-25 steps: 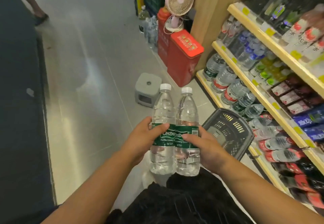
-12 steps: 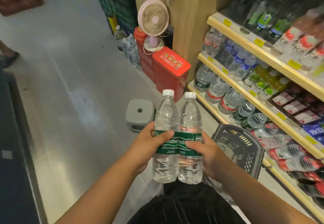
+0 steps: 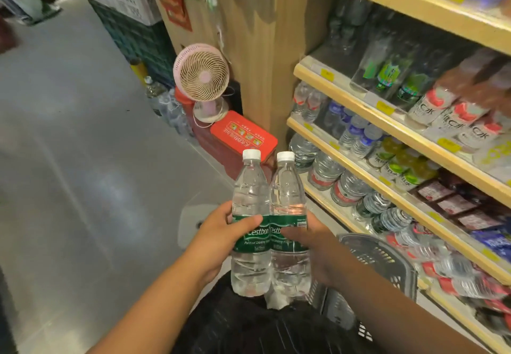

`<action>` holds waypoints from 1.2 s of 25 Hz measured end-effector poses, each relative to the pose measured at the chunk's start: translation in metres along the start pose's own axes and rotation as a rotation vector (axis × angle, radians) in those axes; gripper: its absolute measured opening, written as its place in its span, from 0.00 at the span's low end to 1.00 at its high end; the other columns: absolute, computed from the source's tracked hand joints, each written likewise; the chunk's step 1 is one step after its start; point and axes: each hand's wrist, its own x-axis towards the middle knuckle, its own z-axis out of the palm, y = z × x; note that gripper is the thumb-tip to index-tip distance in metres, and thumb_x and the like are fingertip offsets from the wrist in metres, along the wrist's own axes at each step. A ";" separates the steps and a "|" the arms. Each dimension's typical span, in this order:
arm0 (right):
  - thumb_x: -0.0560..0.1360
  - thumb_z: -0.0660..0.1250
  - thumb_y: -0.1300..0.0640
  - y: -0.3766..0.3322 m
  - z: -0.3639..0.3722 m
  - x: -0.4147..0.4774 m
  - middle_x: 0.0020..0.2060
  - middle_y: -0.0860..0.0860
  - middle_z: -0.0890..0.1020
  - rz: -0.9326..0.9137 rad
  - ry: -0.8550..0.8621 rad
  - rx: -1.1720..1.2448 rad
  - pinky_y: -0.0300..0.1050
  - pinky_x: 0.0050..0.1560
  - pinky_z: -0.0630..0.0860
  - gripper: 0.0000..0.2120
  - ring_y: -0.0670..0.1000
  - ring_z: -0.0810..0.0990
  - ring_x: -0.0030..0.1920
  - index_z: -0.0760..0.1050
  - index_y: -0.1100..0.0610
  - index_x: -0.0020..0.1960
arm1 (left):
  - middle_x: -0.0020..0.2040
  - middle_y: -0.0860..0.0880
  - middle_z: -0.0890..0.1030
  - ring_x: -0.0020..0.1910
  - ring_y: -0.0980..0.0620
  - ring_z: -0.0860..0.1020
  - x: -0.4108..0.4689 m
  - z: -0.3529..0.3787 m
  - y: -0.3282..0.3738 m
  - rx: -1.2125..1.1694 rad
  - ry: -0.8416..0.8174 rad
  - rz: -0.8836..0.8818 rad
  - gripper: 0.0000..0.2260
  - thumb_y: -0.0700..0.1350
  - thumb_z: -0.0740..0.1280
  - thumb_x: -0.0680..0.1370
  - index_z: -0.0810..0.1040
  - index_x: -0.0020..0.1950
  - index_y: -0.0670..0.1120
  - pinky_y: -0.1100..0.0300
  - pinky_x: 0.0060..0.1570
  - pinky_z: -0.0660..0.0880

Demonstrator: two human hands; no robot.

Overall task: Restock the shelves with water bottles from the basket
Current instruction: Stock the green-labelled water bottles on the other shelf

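Two bare hands meet low in the view, at about six o'clock, each wrapped round its own water bottle. The left hand (image 3: pixel 218 232) grips the left bottle (image 3: pixel 250 198) at its green label, thumb laid across the front. The right hand (image 3: pixel 315 245) grips the right bottle (image 3: pixel 289 196) at the same height, thumb on the label. The two bottles stand upright, side by side and touching, white caps on top, both filled with clear water. They are held in the air above the person's dark clothing, not yet on any shelf.

At about four o'clock, just beside the right forearm, a dark plastic basket (image 3: pixel 387 265) sits at the foot of the shelves (image 3: pixel 359 110); what it holds cannot be seen. The wooden shelves fill the right side from one to five o'clock, with yellow price tags along their front edges. The lowest row carries large water bottles with red and green labels. The row above carries small bottles with blue labels and yellowish drinks. The higher rows are blurred.

At eleven o'clock a small pink fan (image 3: pixel 201 77) stands against a wooden panel. Just below the fan, a red tin (image 3: pixel 243 137) shows behind the bottle caps. A pale grey stool (image 3: pixel 190 220) sits partly hidden behind the left hand. Grey floor (image 3: pixel 69 160) spreads across nine o'clock.
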 end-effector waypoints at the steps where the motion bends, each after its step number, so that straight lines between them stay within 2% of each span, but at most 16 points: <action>1: 0.62 0.72 0.57 -0.006 -0.004 0.010 0.50 0.52 0.85 -0.013 0.031 -0.008 0.47 0.48 0.76 0.27 0.49 0.83 0.48 0.74 0.55 0.61 | 0.49 0.47 0.86 0.46 0.48 0.85 0.015 0.003 0.008 0.027 -0.020 0.006 0.13 0.40 0.72 0.74 0.78 0.58 0.47 0.55 0.44 0.80; 2: 0.61 0.73 0.57 -0.013 -0.008 0.019 0.49 0.52 0.85 -0.019 0.066 -0.003 0.46 0.47 0.76 0.27 0.49 0.84 0.48 0.74 0.55 0.60 | 0.50 0.48 0.85 0.47 0.49 0.84 0.031 0.005 0.016 0.057 -0.049 0.008 0.14 0.39 0.71 0.74 0.78 0.58 0.47 0.54 0.46 0.80; 5: 0.60 0.76 0.55 -0.034 -0.023 0.053 0.53 0.57 0.84 -0.030 0.187 0.053 0.59 0.55 0.77 0.31 0.58 0.82 0.54 0.73 0.56 0.61 | 0.51 0.48 0.85 0.49 0.48 0.84 0.085 0.015 0.045 0.114 -0.170 0.018 0.13 0.38 0.70 0.75 0.79 0.58 0.48 0.52 0.50 0.79; 6: 0.60 0.76 0.55 -0.044 -0.028 0.063 0.54 0.57 0.83 -0.039 0.216 0.067 0.59 0.53 0.78 0.31 0.58 0.83 0.53 0.73 0.55 0.62 | 0.51 0.48 0.85 0.49 0.48 0.84 0.104 0.017 0.053 0.128 -0.188 0.026 0.13 0.38 0.71 0.74 0.79 0.58 0.48 0.53 0.49 0.79; 9: 0.63 0.73 0.53 -0.077 -0.037 0.097 0.51 0.53 0.85 -0.077 0.265 0.038 0.49 0.46 0.79 0.27 0.53 0.84 0.50 0.73 0.54 0.61 | 0.52 0.51 0.85 0.50 0.51 0.83 0.165 0.019 0.084 0.177 -0.227 0.034 0.21 0.42 0.76 0.70 0.77 0.60 0.51 0.57 0.47 0.79; 11: 0.63 0.75 0.51 -0.094 -0.038 0.124 0.53 0.54 0.84 -0.077 0.290 0.064 0.59 0.52 0.79 0.27 0.57 0.83 0.53 0.74 0.53 0.61 | 0.54 0.53 0.83 0.53 0.53 0.82 0.203 0.017 0.104 0.270 -0.272 0.037 0.25 0.47 0.78 0.67 0.75 0.62 0.53 0.59 0.48 0.77; 13: 0.61 0.77 0.51 -0.112 -0.037 0.152 0.54 0.58 0.83 -0.076 0.333 0.137 0.66 0.55 0.76 0.30 0.62 0.82 0.54 0.75 0.54 0.61 | 0.55 0.54 0.83 0.54 0.54 0.81 0.234 0.015 0.124 0.317 -0.324 0.032 0.23 0.47 0.78 0.68 0.75 0.61 0.54 0.60 0.49 0.76; 17: 0.65 0.74 0.56 -0.149 -0.037 0.198 0.50 0.60 0.84 -0.131 0.427 0.117 0.64 0.52 0.79 0.21 0.64 0.82 0.52 0.77 0.58 0.57 | 0.55 0.54 0.83 0.54 0.53 0.81 0.287 0.011 0.160 0.355 -0.339 0.040 0.23 0.47 0.78 0.68 0.76 0.60 0.55 0.55 0.53 0.77; 20: 0.69 0.73 0.58 -0.178 -0.054 0.222 0.49 0.57 0.85 -0.174 0.475 0.079 0.65 0.50 0.79 0.17 0.63 0.83 0.51 0.78 0.57 0.57 | 0.52 0.53 0.84 0.52 0.53 0.82 0.311 0.016 0.179 0.319 -0.317 0.051 0.21 0.44 0.76 0.69 0.77 0.60 0.53 0.56 0.50 0.77; 23: 0.71 0.72 0.64 -0.216 -0.081 0.244 0.43 0.53 0.85 -0.209 0.465 -0.012 0.55 0.44 0.81 0.13 0.58 0.83 0.45 0.78 0.55 0.54 | 0.52 0.52 0.84 0.50 0.52 0.83 0.330 0.027 0.189 0.285 -0.261 0.049 0.20 0.44 0.76 0.69 0.78 0.59 0.52 0.54 0.49 0.78; 25: 0.71 0.72 0.65 -0.241 -0.100 0.255 0.44 0.52 0.85 -0.257 0.450 -0.127 0.49 0.44 0.81 0.14 0.53 0.83 0.45 0.78 0.54 0.54 | 0.51 0.51 0.84 0.50 0.50 0.83 0.340 0.036 0.193 0.258 -0.207 0.040 0.20 0.45 0.78 0.67 0.78 0.57 0.52 0.50 0.50 0.78; 28: 0.67 0.76 0.62 -0.265 -0.114 0.271 0.49 0.50 0.84 -0.321 0.469 -0.277 0.47 0.50 0.81 0.22 0.48 0.84 0.48 0.75 0.54 0.59 | 0.49 0.52 0.85 0.50 0.48 0.83 0.346 0.044 0.198 0.233 -0.189 0.042 0.20 0.49 0.77 0.66 0.79 0.56 0.53 0.47 0.50 0.78; 30: 0.65 0.78 0.60 -0.281 -0.124 0.280 0.49 0.45 0.83 -0.315 0.514 -0.358 0.35 0.44 0.78 0.28 0.39 0.82 0.46 0.72 0.53 0.62 | 0.49 0.51 0.85 0.49 0.48 0.83 0.349 0.055 0.201 0.211 -0.150 0.047 0.19 0.49 0.77 0.67 0.79 0.56 0.53 0.47 0.48 0.78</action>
